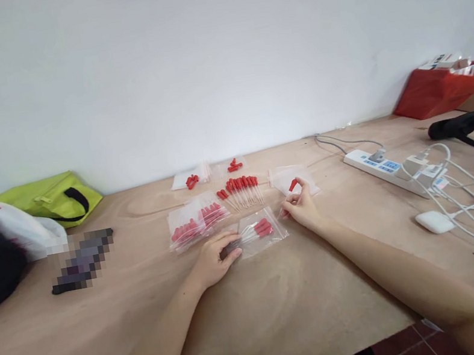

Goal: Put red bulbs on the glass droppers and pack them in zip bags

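Note:
A clear zip-lock bag (252, 247) lies in front of me with several red-tipped pale sticks (263, 227) inside. My left hand (217, 259) grips its left edge between thumb and fingers. At the bag's upper right corner, the fingertips of my right hand (301, 208) are pinched together on the plastic. Just above that hand, a red piece (293, 185) shows against another clear bag (280, 177); the index finger partly covers it. Loose red-tipped sticks (244, 191) lie fanned in a row behind the front bag. Filled bags (190, 222) overlap to their left.
Two bags with red pieces (192, 181) (235, 165) lie by the wall. A power strip (377, 168), white cables and a charger (434, 222) are on the right. A red bag (433, 91) and black headset (462, 128) stand beyond. A green bag (48, 201) and blurred phone-like object (84, 261) are left.

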`<state>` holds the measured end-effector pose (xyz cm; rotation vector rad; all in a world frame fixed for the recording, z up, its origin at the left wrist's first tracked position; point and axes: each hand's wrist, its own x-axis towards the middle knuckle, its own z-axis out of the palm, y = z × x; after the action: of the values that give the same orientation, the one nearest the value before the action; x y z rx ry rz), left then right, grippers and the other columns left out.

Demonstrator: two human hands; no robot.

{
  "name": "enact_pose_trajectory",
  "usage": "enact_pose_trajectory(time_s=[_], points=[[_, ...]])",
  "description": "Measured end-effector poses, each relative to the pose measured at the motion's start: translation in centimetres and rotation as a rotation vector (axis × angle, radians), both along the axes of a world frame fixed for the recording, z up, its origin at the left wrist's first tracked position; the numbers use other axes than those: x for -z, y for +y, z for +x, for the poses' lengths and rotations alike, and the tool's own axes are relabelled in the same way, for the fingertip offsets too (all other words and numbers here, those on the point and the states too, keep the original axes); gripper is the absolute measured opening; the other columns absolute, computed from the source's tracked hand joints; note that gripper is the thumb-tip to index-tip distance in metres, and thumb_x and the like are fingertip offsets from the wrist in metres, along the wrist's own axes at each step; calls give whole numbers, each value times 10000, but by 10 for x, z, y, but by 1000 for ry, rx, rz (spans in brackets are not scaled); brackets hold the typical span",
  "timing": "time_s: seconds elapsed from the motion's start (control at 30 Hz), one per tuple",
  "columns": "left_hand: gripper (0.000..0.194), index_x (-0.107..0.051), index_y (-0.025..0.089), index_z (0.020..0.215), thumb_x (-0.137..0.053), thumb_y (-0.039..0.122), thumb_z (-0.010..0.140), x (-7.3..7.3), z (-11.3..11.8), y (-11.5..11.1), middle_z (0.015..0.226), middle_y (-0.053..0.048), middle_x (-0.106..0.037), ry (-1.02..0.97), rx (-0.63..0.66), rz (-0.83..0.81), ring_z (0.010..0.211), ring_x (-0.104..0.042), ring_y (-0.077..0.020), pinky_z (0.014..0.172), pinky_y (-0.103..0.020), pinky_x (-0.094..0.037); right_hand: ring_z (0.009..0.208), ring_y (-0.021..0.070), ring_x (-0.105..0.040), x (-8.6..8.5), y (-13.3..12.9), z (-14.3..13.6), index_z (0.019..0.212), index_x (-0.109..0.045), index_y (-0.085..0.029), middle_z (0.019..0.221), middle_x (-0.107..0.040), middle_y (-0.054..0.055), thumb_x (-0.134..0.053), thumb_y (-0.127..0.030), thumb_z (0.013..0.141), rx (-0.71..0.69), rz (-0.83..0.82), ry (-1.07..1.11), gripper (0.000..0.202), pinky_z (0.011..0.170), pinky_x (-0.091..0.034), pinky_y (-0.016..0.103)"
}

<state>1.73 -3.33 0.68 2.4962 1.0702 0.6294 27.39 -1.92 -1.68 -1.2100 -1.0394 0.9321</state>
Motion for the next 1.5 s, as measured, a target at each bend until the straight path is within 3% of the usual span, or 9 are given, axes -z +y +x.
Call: enact_pose_trajectory(time_s=[0.33, 0.57, 0.77, 1.0, 1.2, 1.33, 1.5], points=[[238, -617, 200, 986, -513, 287, 790, 2, 0, 1, 1087, -50, -605, -6, 3, -8, 1005, -555, -177, 884, -317, -427, 493, 120, -574, 8, 7, -14, 1023, -220, -214, 586, -557, -79, -589, -355, 647, 100, 72, 142, 545, 518, -506, 266], [237, -624, 209, 980, -508, 298, 793, 0, 0, 0, 1092, -49, -605, -11, -3, -18, 1002, -558, -178, 875, -325, -433, 553, 122, -607, 6, 5, -11, 920, -229, -238, 597, -565, -83, -560, -354, 691, 139, 85, 222, 419, 597, -521, 289], [244, -604, 209, 996, -506, 300, 792, -1, 1, -1, 1092, -48, -604, -11, -12, -19, 1003, -556, -183, 880, -331, -431, 559, 133, -612, 0, -4, -20, 882, -245, -249, 608, -567, -73, -534, -341, 718, -2, -21, 216, 344, 600, -529, 312], [280, -559, 189, 1034, -518, 300, 781, 0, 0, -1, 1104, -57, -596, -3, -36, -23, 1018, -545, -193, 889, -339, -420, 515, 108, -588, -4, -9, -23, 853, -279, -241, 587, -566, -86, -565, -291, 689, -17, -91, 293, 334, 587, -523, 290], [234, -550, 184, 987, -511, 298, 786, 0, 0, -1, 1079, -53, -600, -14, -17, -25, 993, -554, -184, 864, -323, -429, 516, 96, -573, -3, -10, -27, 765, -429, -203, 613, -581, -50, -617, -263, 640, -111, -162, 264, 234, 582, -511, 269], [295, -533, 187, 1048, -516, 311, 781, 0, 0, -1, 1104, -63, -592, -6, -40, -27, 1018, -543, -197, 879, -343, -423, 532, 129, -585, 0, -8, -27, 689, -551, -168, 614, -612, -1, -621, -314, 633, -239, -190, 139, 171, 580, -513, 294], [287, -545, 193, 1039, -516, 308, 778, 0, 0, -1, 1102, -64, -593, 0, -49, -22, 1016, -544, -200, 880, -351, -425, 545, 161, -607, 1, -10, -31, 706, -596, -178, 602, -619, 3, -545, -379, 697, -463, -157, 187, 208, 560, -517, 337]])
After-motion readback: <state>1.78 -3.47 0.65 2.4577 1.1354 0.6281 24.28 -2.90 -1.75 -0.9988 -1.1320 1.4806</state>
